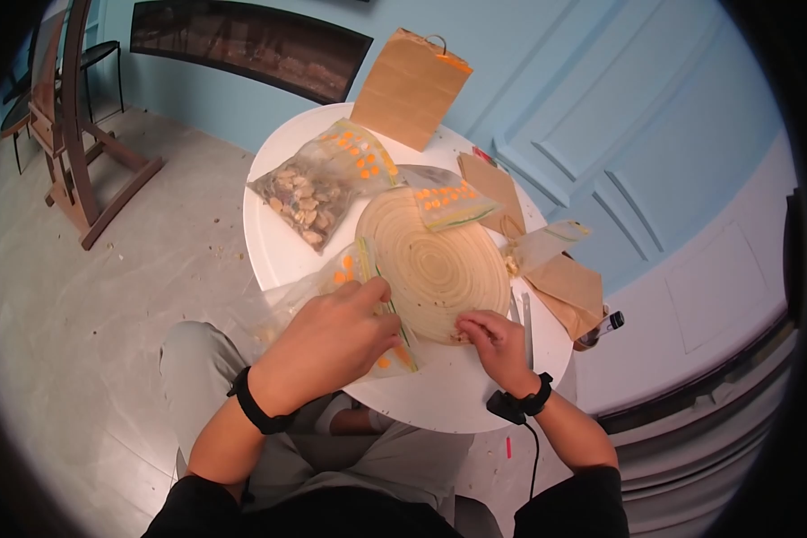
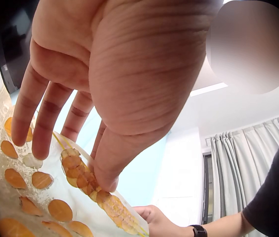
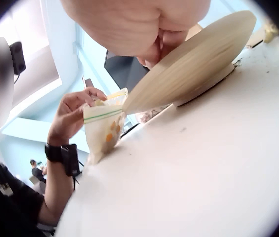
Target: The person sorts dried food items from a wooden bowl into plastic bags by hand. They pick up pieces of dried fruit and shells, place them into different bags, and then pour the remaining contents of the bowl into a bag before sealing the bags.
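My left hand (image 1: pixel 336 332) grips the opened mouth of a clear zip bag (image 2: pixel 60 210) with orange printed spots, at the round wooden board's left edge. In the left wrist view, the thumb of my left hand (image 2: pixel 100 98) lies on the bag's near side, with fingers spread behind it. My right hand (image 1: pixel 498 348) is at the near edge of the ringed board (image 1: pixel 435 260), thumb and fingertips together around what looks like a small brown piece. The right wrist view shows the bag (image 3: pixel 102 129) standing beside the board (image 3: pixel 193 61), below my left hand (image 3: pixel 73 116).
A zip bag of brown pieces (image 1: pixel 305 199) lies at the back left of the white table (image 1: pixel 264 238). Another spotted bag (image 1: pixel 453 204) overlaps the board's far edge. A paper bag (image 1: pixel 412 90) stands behind; more paper bags, metal tongs (image 1: pixel 526 327) and a bottle (image 1: pixel 608 325) are right.
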Available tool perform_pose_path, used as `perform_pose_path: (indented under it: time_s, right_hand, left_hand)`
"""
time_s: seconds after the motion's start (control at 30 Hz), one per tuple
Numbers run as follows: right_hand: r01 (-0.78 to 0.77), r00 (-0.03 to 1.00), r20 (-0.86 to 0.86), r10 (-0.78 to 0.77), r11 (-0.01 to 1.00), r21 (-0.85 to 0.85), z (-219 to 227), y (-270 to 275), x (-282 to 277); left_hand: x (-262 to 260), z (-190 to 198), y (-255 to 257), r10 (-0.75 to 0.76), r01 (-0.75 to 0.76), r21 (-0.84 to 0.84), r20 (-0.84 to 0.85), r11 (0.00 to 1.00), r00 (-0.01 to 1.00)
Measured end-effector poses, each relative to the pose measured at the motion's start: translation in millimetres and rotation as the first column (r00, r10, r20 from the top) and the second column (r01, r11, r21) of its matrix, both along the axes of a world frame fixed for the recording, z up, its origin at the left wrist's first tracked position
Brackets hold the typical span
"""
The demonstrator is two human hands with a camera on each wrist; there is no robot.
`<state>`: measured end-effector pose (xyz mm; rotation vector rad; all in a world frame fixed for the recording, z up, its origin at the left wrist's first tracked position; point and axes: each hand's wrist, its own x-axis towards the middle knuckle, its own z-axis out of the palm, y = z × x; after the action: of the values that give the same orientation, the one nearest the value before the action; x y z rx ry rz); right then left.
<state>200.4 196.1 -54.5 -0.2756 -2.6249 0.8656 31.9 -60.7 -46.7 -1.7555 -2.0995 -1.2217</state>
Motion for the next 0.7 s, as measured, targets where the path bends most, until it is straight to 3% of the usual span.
perform_pose_path:
  time_s: [0.07,0.17,0.27,0.37,0.47,0.57,0.67,0.7]
  right_hand:
    - [0.117,0.993,0.048,-0.107,0.928,-0.354,-3.5,0.2,-9.5]
    - [0.05,0.998,0.006,-0.057,0.814,-0.579,17.8,-23.4,-34.2]
    - [-0.042,0.976,0.156,0.153,0.832,-0.554,32.9,-49.1,-57.0]
    - [-0.229,0.887,0.275,0.37,0.872,-0.434,33.8,-59.4,-72.2]
    - [-0.226,0.932,0.227,0.284,0.941,-0.251,36.0,-58.6,-71.1]
    - [-0.164,0.974,0.097,0.204,0.935,-0.316,37.7,-55.6,-65.7]
    - [-0.008,0.992,0.119,0.035,0.975,-0.221,36.6,-24.5,-54.2]
    - [0.023,0.989,0.148,-0.008,0.995,-0.099,35.1,-8.0,-48.6]
  left_hand:
    - [-0.2,-0.6,0.7,-0.001,0.001,0.001,-0.003,1.0,1.0]
    - [0.7,2.1,2.0,0.004,-0.004,-0.019,-0.015,1.0,1.0]
    - [1.9,0.5,5.0,0.012,-0.011,0.015,-0.02,1.0,1.0]
    - [1.9,2.8,3.4,0.006,-0.006,-0.022,0.005,1.0,1.0]
    - [1.7,5.2,-1.1,0.03,-0.03,0.022,0.027,0.999,0.999]
    - [-2.5,2.2,-3.3,0.021,-0.023,0.051,0.025,0.998,0.999]
    - [-3.2,1.2,-3.4,0.034,-0.035,0.037,0.01,0.999,0.999]
    - [-3.6,0.7,-4.2,0.031,-0.031,0.037,0.018,0.999,0.999]
